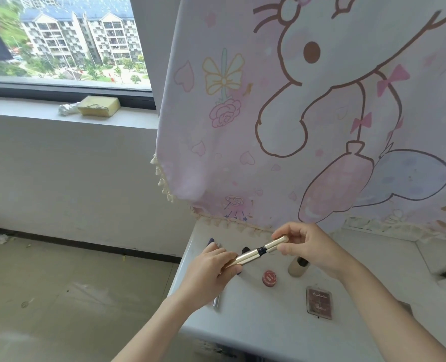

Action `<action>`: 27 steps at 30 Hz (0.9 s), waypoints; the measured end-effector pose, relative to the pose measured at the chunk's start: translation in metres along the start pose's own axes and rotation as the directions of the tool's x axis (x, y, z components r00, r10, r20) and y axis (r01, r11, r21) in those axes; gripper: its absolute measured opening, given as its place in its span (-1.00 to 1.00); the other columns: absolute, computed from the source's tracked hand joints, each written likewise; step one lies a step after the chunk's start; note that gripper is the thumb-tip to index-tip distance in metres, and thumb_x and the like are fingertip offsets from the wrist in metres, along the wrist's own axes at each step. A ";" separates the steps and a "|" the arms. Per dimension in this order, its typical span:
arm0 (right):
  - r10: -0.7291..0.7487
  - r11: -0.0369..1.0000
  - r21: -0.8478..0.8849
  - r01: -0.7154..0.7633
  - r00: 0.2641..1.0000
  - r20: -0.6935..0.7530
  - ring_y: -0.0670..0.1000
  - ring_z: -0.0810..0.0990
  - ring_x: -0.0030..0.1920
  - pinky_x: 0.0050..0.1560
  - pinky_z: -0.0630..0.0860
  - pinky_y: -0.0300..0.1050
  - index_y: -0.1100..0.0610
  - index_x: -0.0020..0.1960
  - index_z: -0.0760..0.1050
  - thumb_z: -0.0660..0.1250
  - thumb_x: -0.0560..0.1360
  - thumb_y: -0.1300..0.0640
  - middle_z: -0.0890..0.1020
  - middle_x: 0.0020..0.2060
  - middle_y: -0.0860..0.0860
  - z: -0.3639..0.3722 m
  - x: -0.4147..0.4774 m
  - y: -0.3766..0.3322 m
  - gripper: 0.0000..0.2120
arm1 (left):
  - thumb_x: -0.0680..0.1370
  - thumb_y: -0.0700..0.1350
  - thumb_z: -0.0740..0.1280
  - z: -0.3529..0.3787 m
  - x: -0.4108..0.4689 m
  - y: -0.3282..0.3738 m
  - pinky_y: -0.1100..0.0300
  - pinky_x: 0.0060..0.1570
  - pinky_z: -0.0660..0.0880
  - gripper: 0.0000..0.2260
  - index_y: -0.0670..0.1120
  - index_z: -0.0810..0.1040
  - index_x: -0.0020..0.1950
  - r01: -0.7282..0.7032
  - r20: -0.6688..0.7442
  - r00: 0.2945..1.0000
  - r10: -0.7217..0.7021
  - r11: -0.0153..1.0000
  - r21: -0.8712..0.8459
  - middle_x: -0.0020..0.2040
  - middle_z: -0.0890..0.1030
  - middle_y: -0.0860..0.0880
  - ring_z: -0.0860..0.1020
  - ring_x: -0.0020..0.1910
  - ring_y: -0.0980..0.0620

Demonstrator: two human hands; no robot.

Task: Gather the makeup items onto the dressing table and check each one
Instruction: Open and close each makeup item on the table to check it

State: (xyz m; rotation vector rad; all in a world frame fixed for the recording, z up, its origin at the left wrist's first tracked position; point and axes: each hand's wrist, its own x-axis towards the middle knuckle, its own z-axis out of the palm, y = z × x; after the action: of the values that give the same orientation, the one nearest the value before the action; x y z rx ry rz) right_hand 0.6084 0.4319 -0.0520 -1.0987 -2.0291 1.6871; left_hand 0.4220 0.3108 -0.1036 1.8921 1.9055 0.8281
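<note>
A slim gold tube [248,255] with a dark band at its middle is held level above the white dressing table [268,325]. My left hand [211,270] grips its lower left end and my right hand [310,246] pinches its upper right end. On the table lie a small round red pot [269,277], a beige bottle [297,267] partly behind my right hand, a dark red eyeshadow palette [319,302], a silver tube [216,301] under my left wrist and a dark item [245,250] behind the gold tube.
A pink cartoon-print cloth [308,113] with tassels hangs over the back of the table. To the left are the bare floor [60,296], a white wall and a window sill holding a yellow sponge [98,106].
</note>
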 end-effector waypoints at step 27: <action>0.169 0.340 -0.938 0.072 0.976 0.137 0.09 0.38 -0.06 -0.19 0.27 -0.10 0.15 0.17 0.38 0.12 0.46 0.36 0.47 0.07 0.14 0.034 0.087 0.113 -0.69 | 0.52 -0.03 0.19 0.111 0.002 -0.024 0.19 -0.28 0.29 -0.86 -0.09 0.32 -0.13 0.548 0.299 0.751 -0.589 0.808 0.217 -0.37 0.27 0.08 0.39 -0.20 -0.03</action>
State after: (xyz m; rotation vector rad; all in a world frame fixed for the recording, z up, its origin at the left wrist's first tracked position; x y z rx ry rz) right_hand 0.5698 0.4721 -0.1880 -1.2584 -3.2761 0.4162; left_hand 0.4703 0.3330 -0.2042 1.2540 2.1356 0.1678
